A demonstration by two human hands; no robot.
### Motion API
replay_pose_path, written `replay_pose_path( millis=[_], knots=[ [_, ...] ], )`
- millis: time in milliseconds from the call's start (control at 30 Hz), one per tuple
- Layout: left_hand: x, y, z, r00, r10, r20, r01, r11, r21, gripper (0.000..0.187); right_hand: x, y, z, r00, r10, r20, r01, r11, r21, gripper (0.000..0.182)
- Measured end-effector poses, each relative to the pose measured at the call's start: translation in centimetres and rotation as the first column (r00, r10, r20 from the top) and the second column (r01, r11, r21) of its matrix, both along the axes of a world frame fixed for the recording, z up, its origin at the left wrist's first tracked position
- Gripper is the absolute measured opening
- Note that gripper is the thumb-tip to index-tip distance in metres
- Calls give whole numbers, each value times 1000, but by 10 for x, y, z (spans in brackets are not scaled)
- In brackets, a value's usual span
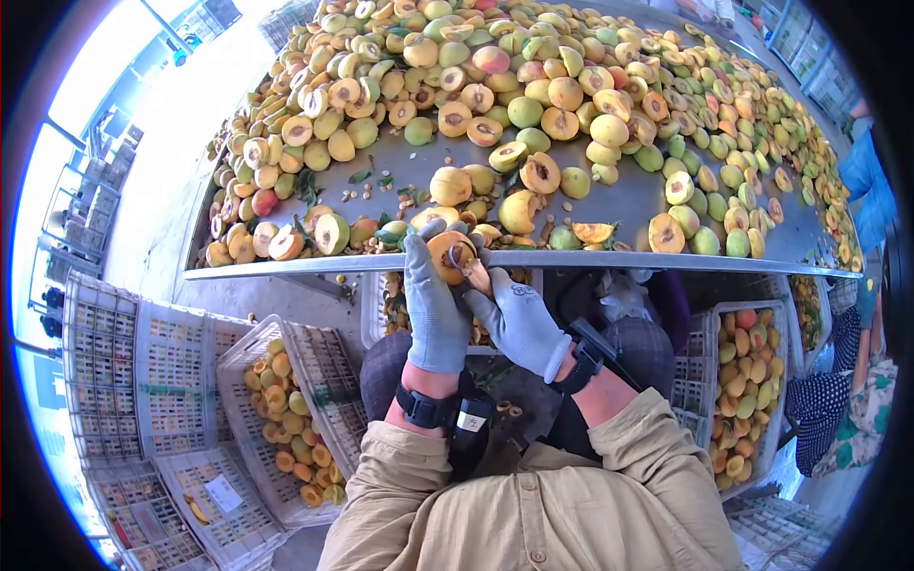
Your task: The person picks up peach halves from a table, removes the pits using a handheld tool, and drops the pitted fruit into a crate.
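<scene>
Just in front of the table's near edge, my left hand (436, 305) in a grey glove is closed around a peach half (444, 257), cut face turned toward my right hand. My right hand (519, 319), gloved too, grips a pitting knife (476, 276) with a wooden handle. Its thin curved metal loop rests at the brown hollow of the peach half. My fingers partly hide the fruit and the tool. On the metal table (381, 261) just beyond lie halved peaches (519, 211) and small scraps.
A large heap of whole and halved peaches (533, 76) covers the table's far side. Plastic crates with fruit (290, 419) stand at left, and another fruit crate (747, 381) at right. Stacked crates (133, 381) are farther left. A person in patterned clothing (857, 409) is at the right edge.
</scene>
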State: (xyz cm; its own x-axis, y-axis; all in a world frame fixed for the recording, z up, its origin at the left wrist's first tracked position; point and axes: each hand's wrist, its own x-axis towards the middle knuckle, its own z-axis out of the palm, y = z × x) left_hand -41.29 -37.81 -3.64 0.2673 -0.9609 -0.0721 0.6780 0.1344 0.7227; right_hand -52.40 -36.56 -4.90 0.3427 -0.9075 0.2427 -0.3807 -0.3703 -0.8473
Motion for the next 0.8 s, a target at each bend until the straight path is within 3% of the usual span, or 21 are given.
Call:
replay_pose_path(
  millis=[133, 333, 367, 400, 433, 533, 667, 767, 800],
  knots=[
    [-6, 2, 0, 997, 63, 34, -65, 997, 35, 45, 4, 0, -4, 999, 34, -11, -33, 995, 95, 31],
    [-1, 1, -4, 959, 156, 236, -155, 988, -22, 43, 10, -1, -19, 970, 126, 208, -116, 991, -63, 27],
    [0, 1, -4, 961, 131, 241, -133, 991, -10, 44, 3, 0, -17, 932, 180, 316, -254, 943, 212, 29],
    [2, 1, -3, 963, 107, 248, -111, 994, 2, 44, -5, 1, 2, 881, 196, 432, -398, 800, 449, 32],
    [4, 1, -2, 963, 85, 255, -91, 996, 13, 44, -12, 1, 16, 822, 174, 543, -532, 576, 621, 34],
    [7, 4, -1, 960, 42, 278, -54, 998, 36, 45, -18, 0, 28, 695, 56, 716, -696, 299, 652, 37],
    [12, 9, 1, 916, -18, 401, 15, 1000, 9, 46, -19, 2, 24, 694, 50, 718, -706, 241, 666, 49],
    [22, 10, -2, 859, -98, 503, 95, 995, 30, 47, -24, 0, 20, 666, 42, 745, -743, 130, 657, 39],
    [25, 11, 0, 852, -137, 505, 140, 990, 33, 48, -24, 0, 15, 587, -30, 809, -809, 21, 587, 38]
  ],
)
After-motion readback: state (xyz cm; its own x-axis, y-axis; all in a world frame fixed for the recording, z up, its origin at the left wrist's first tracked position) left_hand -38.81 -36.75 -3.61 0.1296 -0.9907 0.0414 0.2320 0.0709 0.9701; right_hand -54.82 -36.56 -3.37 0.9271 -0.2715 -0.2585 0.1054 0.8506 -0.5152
